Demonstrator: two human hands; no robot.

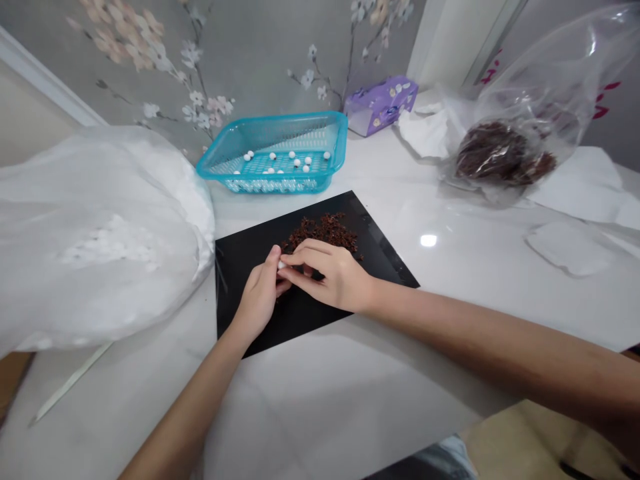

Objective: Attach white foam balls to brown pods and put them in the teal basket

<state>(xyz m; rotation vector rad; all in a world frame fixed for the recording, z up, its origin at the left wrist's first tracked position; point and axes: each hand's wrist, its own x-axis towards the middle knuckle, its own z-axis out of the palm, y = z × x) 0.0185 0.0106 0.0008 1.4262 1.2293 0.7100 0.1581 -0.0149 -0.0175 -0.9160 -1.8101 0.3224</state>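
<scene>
A small white ball sits pinched between the fingertips of both hands, over a black sheet. My left hand grips it from the left, its thumb pointing up. From the right, the thumb and forefinger of my right hand close on the same ball; whether they also hold a tiny piece is hidden. Just beyond the hands, a loose heap of small reddish-brown bits is spread on the sheet.
Behind the sheet stands a turquoise plastic basket with several white balls inside. A big translucent bag of white pieces bulges at the left. At the right are a clear bag of brown bits, white paper and a purple tissue pack.
</scene>
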